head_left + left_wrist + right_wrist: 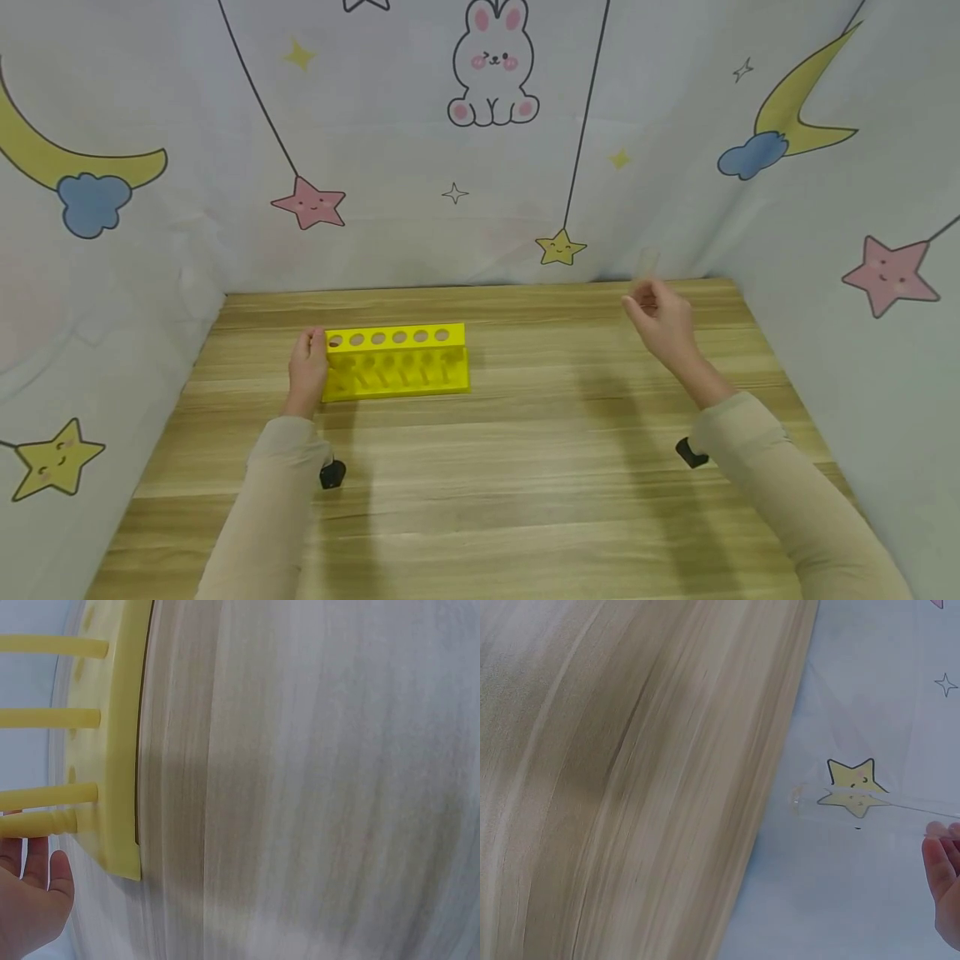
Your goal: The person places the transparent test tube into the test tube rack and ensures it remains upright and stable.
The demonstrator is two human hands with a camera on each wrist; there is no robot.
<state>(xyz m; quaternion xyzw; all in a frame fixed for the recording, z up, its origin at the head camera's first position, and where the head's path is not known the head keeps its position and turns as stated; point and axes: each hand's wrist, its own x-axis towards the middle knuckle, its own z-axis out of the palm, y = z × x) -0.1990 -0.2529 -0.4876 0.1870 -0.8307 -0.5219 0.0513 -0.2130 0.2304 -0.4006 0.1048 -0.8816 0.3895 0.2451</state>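
Desk, wood-grained: rack, its end gripped by curled left fingers. Tube, clear, projecting from closely pinched right fingers; slackening there could drop it.

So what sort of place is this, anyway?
Perhaps a small screened-off practice booth: cartoon-printed cloth hangs behind and on both sides of a wood-grain table, where a yellow rack with round holes stands.

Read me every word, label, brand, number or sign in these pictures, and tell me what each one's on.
None: no readable writing in any view. The yellow test tube rack and clear test tube show no lettering; the printed backdrop carries only drawings.
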